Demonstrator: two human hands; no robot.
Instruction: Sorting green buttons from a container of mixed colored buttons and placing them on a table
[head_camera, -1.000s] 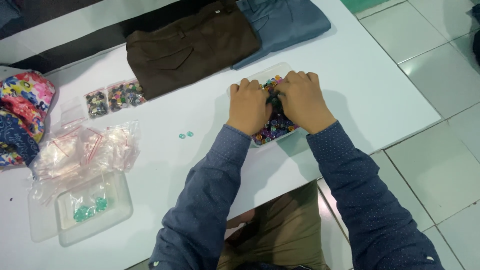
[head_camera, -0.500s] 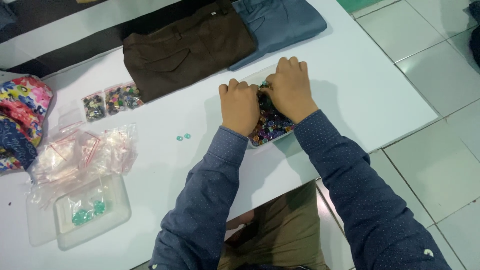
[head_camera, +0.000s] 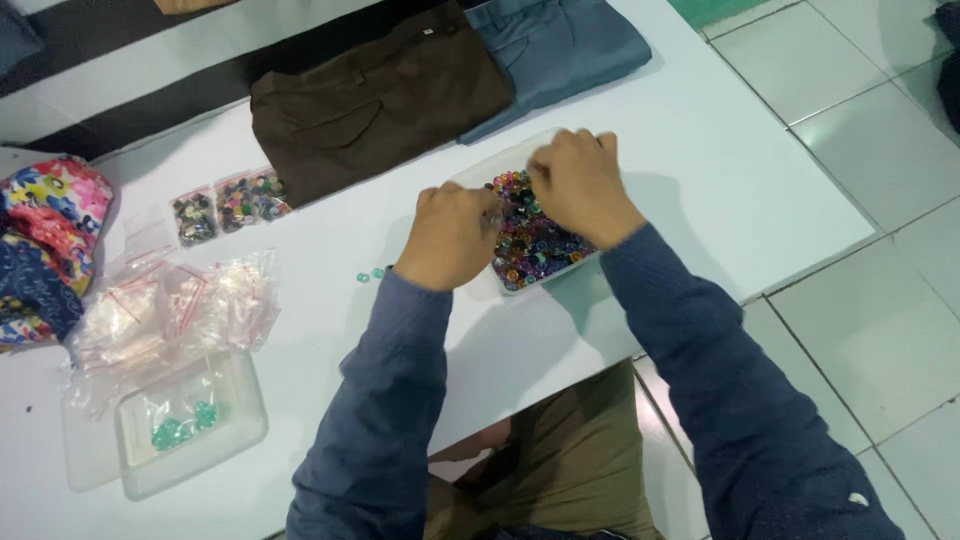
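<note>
Over on the desk (head_camera: 700, 170), both hands, left hand (head_camera: 450, 235) and right hand (head_camera: 580, 185), digging in the clear tray (head_camera: 470, 172) of mixed beads (head_camera: 535, 245); grips hidden, can't tell; shifted slightly since before.

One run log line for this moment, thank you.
left hand: at tray edge | right hand: over clear plastic tray of multicoloured round beads

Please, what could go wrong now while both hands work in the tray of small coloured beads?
1. The tray of beads lies close to the table's front edge; a push from the right hand or left hand might tip beads onto the floor.
2. Two loose green beads lie near the left sleeve, which may sweep them off.
</note>
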